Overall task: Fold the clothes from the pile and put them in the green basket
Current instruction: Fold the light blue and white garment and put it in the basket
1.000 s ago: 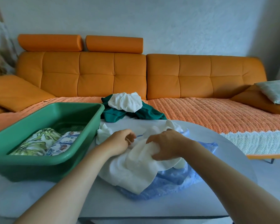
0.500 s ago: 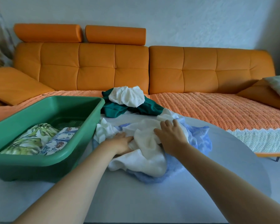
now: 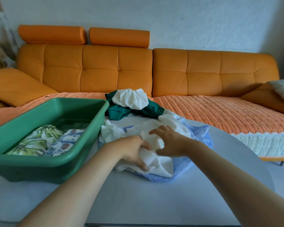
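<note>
White cloth (image 3: 161, 164) in grip of curled left hand (image 3: 134, 151), right hand (image 3: 170, 144) open-fingered on top.

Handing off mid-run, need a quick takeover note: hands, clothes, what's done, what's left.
Left hand: grips the white cloth on the table.
Right hand: fingers straight, resting on the same cloth.
A blue garment lies under that cloth. In the pile behind it, a white garment sits on a dark green garment.
Done: two folded printed pieces are in the green basket.
Left: fold the white cloth, the blue garment and the pile, then put them all in the basket.
</note>
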